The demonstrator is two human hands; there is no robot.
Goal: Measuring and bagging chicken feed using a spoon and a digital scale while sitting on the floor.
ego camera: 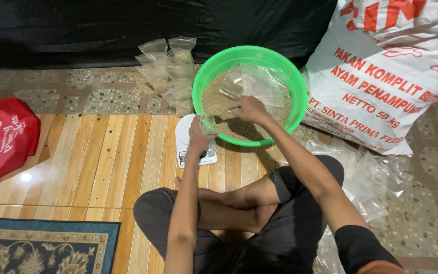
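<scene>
A green plastic basin [202, 81] tilts toward me, half full of brown granular feed [214, 101]. Inside it lies a clear plastic bag [257, 81], open above the feed. My right hand [249, 109] is in the basin and pinches the near edge of that bag. My left hand [199, 133] grips the bag's other edge at the basin's near rim, above a white kitchen scale [182, 139]. I sit cross-legged on the floor right behind the basin.
Filled clear bags [171, 71] lean against a black sheet at the back. A large white feed sack with red print [381, 76] stands at right, with empty plastic bags [376, 177] below it. A red bag [1, 137] lies left, a patterned rug [41, 248] near left.
</scene>
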